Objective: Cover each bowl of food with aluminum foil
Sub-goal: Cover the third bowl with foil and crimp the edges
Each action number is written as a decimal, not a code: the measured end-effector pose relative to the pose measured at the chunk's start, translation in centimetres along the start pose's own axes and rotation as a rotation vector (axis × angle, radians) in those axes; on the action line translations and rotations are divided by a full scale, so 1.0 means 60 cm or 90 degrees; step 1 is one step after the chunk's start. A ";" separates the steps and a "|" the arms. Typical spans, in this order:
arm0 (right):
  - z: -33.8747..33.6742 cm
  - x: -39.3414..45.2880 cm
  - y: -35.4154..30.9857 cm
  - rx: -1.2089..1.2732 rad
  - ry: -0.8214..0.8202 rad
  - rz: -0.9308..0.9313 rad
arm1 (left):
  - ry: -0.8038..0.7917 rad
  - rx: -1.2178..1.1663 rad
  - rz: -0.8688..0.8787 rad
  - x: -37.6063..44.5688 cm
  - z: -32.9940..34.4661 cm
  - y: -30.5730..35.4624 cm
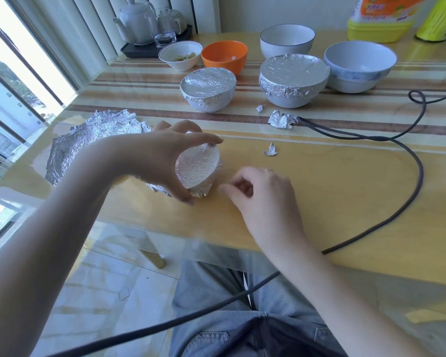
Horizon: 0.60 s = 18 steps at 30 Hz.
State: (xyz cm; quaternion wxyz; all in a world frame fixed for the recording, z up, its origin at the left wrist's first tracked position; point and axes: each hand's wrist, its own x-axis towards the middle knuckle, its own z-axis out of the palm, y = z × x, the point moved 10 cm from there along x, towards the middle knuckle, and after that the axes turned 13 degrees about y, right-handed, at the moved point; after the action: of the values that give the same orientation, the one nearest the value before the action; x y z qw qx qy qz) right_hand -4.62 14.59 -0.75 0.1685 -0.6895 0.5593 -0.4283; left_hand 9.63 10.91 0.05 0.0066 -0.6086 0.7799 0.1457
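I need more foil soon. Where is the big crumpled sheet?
In the head view, the crumpled foil sheet lies at the table's left edge, behind the left hand.

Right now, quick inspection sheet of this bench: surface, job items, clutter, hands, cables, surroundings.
Surface: glass-topped table over a striped cloth.
Job items: two foil-covered bowls done; a third foil-covered bowl tilted in hand; four uncovered bowls behind, white, orange, white, grey; crumpled foil sheet at left.
Clutter: foil scraps.
Hands: left hand grips the tilted bowl; right hand loosely curled beside it, whether it holds foil unclear.
Cables: dark cable loops across the table to the lap.
Surroundings: tea set on tray, detergent bottle, window at left.
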 end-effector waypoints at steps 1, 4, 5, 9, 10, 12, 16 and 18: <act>-0.003 -0.017 0.000 0.060 0.004 0.033 | 0.010 0.000 -0.009 -0.001 0.000 0.000; 0.035 -0.070 -0.002 0.276 -0.151 0.207 | 0.044 0.006 -0.033 -0.006 -0.002 -0.001; 0.050 -0.081 -0.011 0.344 -0.211 0.250 | 0.055 0.009 -0.039 -0.007 -0.003 -0.001; 0.085 -0.092 -0.038 0.634 -0.307 0.442 | 0.090 0.003 -0.078 -0.007 -0.005 -0.003; 0.089 -0.092 -0.041 0.725 -0.305 0.493 | 0.098 0.000 -0.087 -0.007 -0.006 -0.003; 0.089 -0.087 -0.051 0.877 -0.313 0.535 | 0.107 -0.006 -0.104 -0.008 -0.007 -0.004; 0.083 -0.069 -0.018 0.821 -0.236 0.556 | 0.096 0.001 -0.132 -0.009 -0.005 -0.008; 0.095 -0.055 -0.006 0.774 -0.228 0.542 | 0.096 0.007 -0.135 -0.009 -0.005 -0.007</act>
State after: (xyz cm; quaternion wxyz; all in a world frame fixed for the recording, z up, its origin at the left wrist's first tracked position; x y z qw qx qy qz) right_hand 0.01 16.30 -5.09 0.7573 -0.2594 0.4064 -0.4405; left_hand 10.24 11.28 0.32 -0.0336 -0.6967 0.7104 0.0939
